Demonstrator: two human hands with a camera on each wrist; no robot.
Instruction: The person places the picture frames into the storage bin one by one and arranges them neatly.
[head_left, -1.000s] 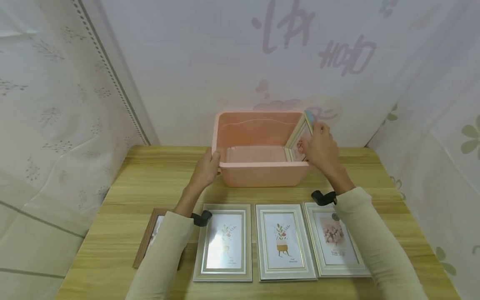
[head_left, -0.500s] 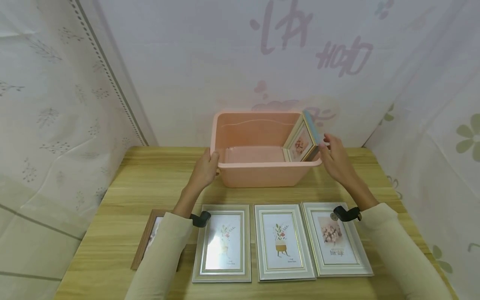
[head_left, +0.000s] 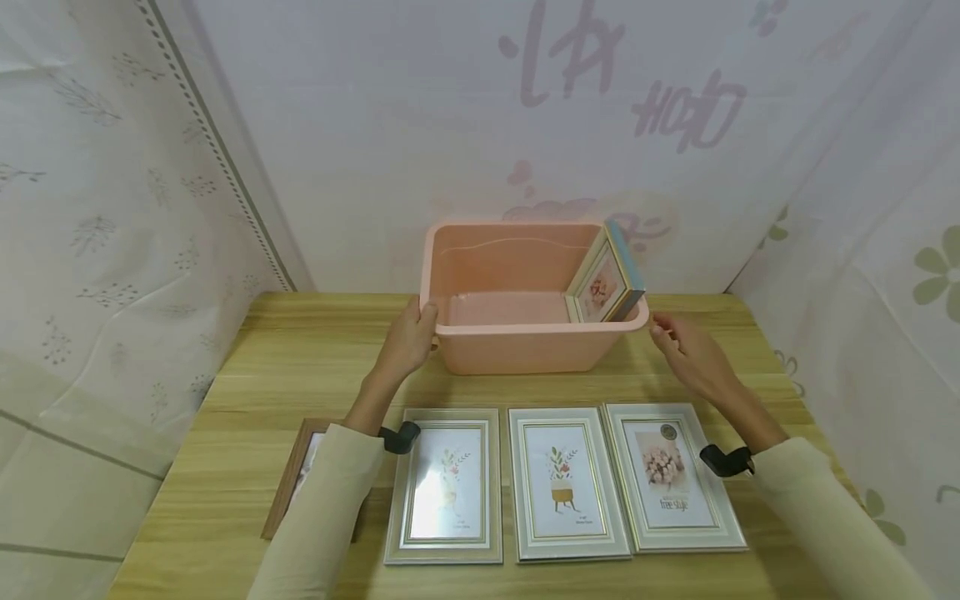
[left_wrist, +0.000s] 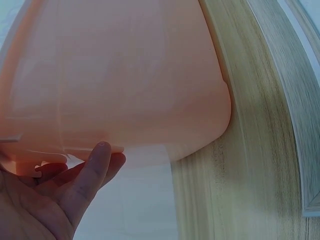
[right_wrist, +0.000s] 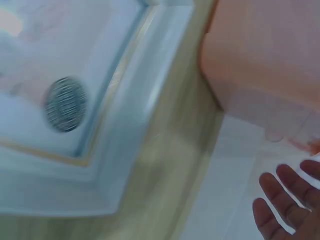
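Note:
A pink plastic bin (head_left: 517,350) stands at the back of the table. My left hand (head_left: 408,337) grips its left rim, fingers curled under the edge in the left wrist view. Inside, a cream picture frame (head_left: 600,287) with a pink flower print leans against the right wall. A frame with a light blue edge (head_left: 628,258) stands right behind it. My right hand (head_left: 693,354) is just outside the bin's right front corner and holds nothing. In the right wrist view its fingers (right_wrist: 272,187) are spread loosely, near the bin's side; whether any finger touches the rim is unclear.
Along the table's front lie a champagne-coloured frame (head_left: 491,492), a white frame (head_left: 528,500) and another white frame (head_left: 618,467) with a flower print. A brown frame (head_left: 288,483) lies partly under my left sleeve. A printed cloth (head_left: 360,167) hangs behind the bin.
My right hand has let go of the frame inside the bin, which now leans against the right wall. That hand has moved right and toward me. My left hand has stayed on the rim.

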